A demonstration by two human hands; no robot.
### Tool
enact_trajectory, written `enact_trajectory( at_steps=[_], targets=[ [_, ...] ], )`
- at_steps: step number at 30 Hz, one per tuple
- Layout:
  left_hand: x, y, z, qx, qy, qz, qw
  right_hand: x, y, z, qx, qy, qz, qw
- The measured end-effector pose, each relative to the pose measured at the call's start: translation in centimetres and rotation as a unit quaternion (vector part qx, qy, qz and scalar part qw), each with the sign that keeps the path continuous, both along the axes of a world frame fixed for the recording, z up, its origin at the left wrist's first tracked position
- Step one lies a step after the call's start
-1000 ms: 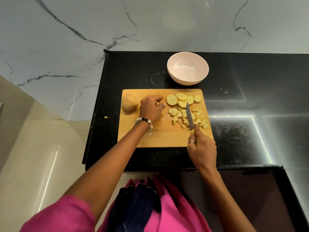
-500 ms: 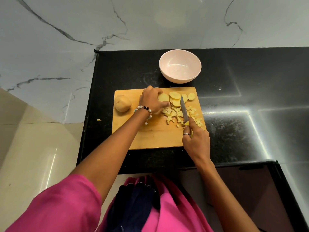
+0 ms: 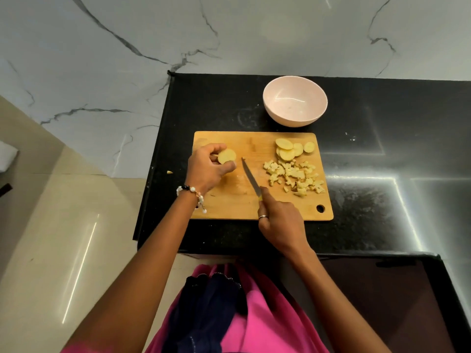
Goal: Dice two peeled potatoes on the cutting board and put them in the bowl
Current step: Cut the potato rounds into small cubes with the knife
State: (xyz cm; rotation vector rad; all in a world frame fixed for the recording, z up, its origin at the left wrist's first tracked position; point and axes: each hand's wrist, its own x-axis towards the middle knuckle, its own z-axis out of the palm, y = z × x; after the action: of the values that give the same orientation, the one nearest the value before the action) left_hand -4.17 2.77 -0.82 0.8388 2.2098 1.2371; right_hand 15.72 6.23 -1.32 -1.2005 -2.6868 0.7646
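A pale potato slice (image 3: pixel 226 156) sits left on the wooden cutting board (image 3: pixel 229 205), diced pieces (image 3: pixel 295 178) right, pink bowl (image 3: pixel 295 104) beyond.

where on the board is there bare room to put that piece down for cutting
Bare wood lies between the steel knife and the diced potato pile, and along the wooden cutting board's near edge. The far right corner is crowded with round potato slices.

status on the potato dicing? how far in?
Done: a pile of dice and a few slices lie on the board. In hand: the left hand grips a potato with a cut face showing; the right hand holds the knife beside it. Left: dice the slices and this potato, then fill the bowl, which holds nothing.
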Motion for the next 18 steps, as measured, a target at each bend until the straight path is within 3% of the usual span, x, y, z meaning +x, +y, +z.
enact_trajectory(
  at_steps=[5, 14, 18],
  targets=[
    [0.7, -0.5, -0.7, -0.006, 0.023, -0.012, 1.0, -3.1, -0.3, -0.2, 0.001, -0.026, 0.0, 1.0],
    [2.3, -1.4, -2.5, -0.013, 0.085, -0.046, 0.995, 0.1, -0.4, -0.3, 0.006, -0.003, -0.123, 0.992],
    [3.3, -0.9, -3.0, -0.017, 0.112, -0.065, 0.991, 1.1, -1.0, -0.3, 0.03, -0.004, -0.055, 0.998]
  ],
)
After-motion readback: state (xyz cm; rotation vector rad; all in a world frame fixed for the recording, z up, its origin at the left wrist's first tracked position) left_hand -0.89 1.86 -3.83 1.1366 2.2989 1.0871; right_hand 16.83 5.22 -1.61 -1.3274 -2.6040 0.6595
